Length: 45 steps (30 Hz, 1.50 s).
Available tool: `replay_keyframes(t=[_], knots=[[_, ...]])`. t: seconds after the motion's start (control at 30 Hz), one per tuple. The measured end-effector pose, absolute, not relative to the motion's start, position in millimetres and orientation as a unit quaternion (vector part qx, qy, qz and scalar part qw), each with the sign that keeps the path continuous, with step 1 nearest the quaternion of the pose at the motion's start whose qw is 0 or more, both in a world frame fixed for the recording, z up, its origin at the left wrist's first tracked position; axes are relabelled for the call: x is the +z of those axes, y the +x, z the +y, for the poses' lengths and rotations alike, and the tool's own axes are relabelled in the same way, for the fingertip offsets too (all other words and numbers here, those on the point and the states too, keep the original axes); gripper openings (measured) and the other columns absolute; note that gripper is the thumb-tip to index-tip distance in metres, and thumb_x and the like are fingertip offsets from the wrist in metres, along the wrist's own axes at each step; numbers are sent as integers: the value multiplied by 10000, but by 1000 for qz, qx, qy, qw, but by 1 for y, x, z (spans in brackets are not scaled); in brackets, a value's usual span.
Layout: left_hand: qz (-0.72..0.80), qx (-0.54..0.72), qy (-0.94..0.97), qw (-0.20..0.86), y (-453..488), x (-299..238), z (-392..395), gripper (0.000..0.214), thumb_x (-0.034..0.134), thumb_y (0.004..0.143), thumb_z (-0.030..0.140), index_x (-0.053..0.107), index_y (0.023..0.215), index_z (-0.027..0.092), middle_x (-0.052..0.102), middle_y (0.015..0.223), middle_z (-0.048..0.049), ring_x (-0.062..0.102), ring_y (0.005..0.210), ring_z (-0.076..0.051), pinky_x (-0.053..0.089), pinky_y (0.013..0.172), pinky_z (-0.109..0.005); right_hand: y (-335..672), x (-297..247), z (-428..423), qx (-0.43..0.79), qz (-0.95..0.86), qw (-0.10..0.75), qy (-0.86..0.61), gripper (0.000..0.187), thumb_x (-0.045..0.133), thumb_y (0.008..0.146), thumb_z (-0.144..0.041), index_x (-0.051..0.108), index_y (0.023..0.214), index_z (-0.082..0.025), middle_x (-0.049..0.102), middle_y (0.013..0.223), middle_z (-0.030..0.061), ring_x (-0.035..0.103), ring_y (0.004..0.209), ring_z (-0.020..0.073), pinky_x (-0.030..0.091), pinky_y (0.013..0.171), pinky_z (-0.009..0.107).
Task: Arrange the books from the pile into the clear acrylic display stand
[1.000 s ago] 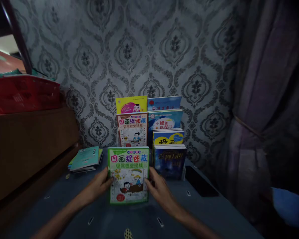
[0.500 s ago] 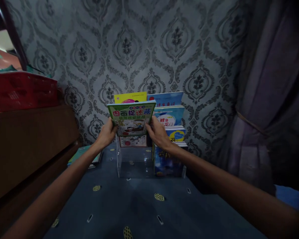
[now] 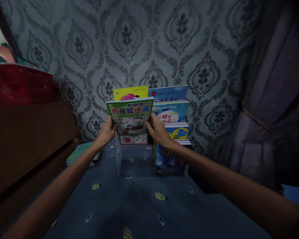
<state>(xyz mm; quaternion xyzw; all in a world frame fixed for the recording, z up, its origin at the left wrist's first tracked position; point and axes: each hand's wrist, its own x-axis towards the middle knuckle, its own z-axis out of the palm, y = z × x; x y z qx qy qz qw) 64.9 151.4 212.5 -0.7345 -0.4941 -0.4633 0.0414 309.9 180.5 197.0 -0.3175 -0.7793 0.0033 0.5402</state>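
Observation:
A green-bordered picture book (image 3: 132, 116) is held up between my two hands, its cover towards me and tilted slightly. My left hand (image 3: 106, 132) grips its left edge, thumb on the front. On the right edge, my right hand (image 3: 158, 131) pinches it the same way. Just behind and below is a clear acrylic book rack (image 3: 137, 166). A yellow book (image 3: 131, 92) stands at the rack's back left. In the right column stand a blue book (image 3: 169, 93), a light-blue book (image 3: 173, 111) and a dark-blue book (image 3: 170, 161), among others.
More books (image 3: 82, 152) lie flat on the left, beside a brown wooden cabinet (image 3: 32, 139). A red basket (image 3: 20, 83) sits on that cabinet. Patterned wallpaper (image 3: 127, 36) rises behind the rack, and a tied curtain (image 3: 254, 132) hangs at the right.
The camera view has shifted slightly. Both hands keep hold of the green book, which stays in front of the rack's left column with its cover leaning back a little more.

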Motion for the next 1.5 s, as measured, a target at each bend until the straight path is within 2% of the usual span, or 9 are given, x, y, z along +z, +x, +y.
replay_keyframes(t=[0.27, 0.37, 0.47, 0.57, 0.67, 0.8, 1.1, 1.3, 1.5], knots=[[-493, -457, -740, 17, 60, 203, 165, 270, 480, 864, 186, 485, 1134, 169, 659, 1021, -67, 622, 945, -223, 498, 853, -362, 313, 199, 193, -40, -789, 511, -338, 83, 449, 867, -242, 458, 949, -229, 606, 840, 60, 584, 795, 237, 485, 707, 379], [-505, -449, -736, 28, 59, 200, 172, 251, 478, 875, 186, 481, 1126, 181, 660, 1039, -74, 632, 953, -227, 500, 858, -363, 312, 206, 194, -35, -782, 528, -330, 287, 460, 834, -169, 469, 1120, -200, 623, 955, 95, 603, 862, 245, 517, 743, 406], [-540, -429, -722, 44, 60, 198, 179, 221, 494, 877, 192, 489, 1098, 197, 669, 1010, -69, 640, 943, -241, 499, 859, -375, 311, 216, 191, -46, -770, 552, -317, 516, 450, 813, -107, 389, 1318, -196, 606, 1072, 116, 608, 913, 242, 537, 778, 425], [-556, -421, -715, 52, 61, 196, 184, 190, 518, 870, 198, 496, 1058, 202, 671, 987, -73, 643, 943, -263, 495, 843, -382, 312, 225, 188, -94, -761, 557, -318, 610, 426, 807, -63, 354, 1393, -218, 578, 1148, 123, 592, 982, 256, 522, 870, 474], [-566, -412, -711, 60, 62, 194, 188, 166, 525, 870, 195, 498, 1033, 207, 669, 954, -74, 644, 948, -271, 484, 837, -377, 314, 230, 184, -136, -766, 526, -344, 578, 424, 806, -44, 430, 1363, -195, 549, 1175, 139, 565, 1043, 286, 499, 920, 496], [-579, -402, -706, 65, 61, 191, 191, 150, 518, 887, 204, 496, 1035, 203, 672, 881, -68, 651, 890, -263, 478, 810, -367, 317, 229, 179, -164, -764, 496, -379, 523, 437, 819, -50, 491, 1321, -188, 534, 1174, 139, 537, 1090, 300, 505, 904, 471], [-566, -417, -706, 83, 63, 187, 197, 36, 479, 916, 230, 510, 926, 215, 667, 901, -76, 645, 913, -249, 473, 796, -346, 317, 221, 174, -232, -777, 432, -395, 385, 430, 874, -78, 564, 1222, -176, 551, 1105, 145, 536, 1027, 298, 511, 796, 406], [-556, -452, -694, 74, 61, 190, 206, 133, 434, 936, 261, 526, 851, 218, 656, 890, -73, 629, 923, -232, 471, 815, -340, 315, 218, 173, -249, -787, 416, -383, 342, 424, 882, -77, 591, 1158, -190, 564, 1059, 128, 557, 997, 273, 515, 783, 370], [-548, -487, -679, 35, 57, 191, 218, 191, 395, 937, 271, 527, 818, 200, 640, 847, -51, 605, 868, -208, 471, 794, -327, 313, 215, 167, -219, -794, 404, -398, 318, 409, 903, -98, 593, 1153, -166, 577, 1106, 140, 591, 966, 262, 520, 731, 350]])
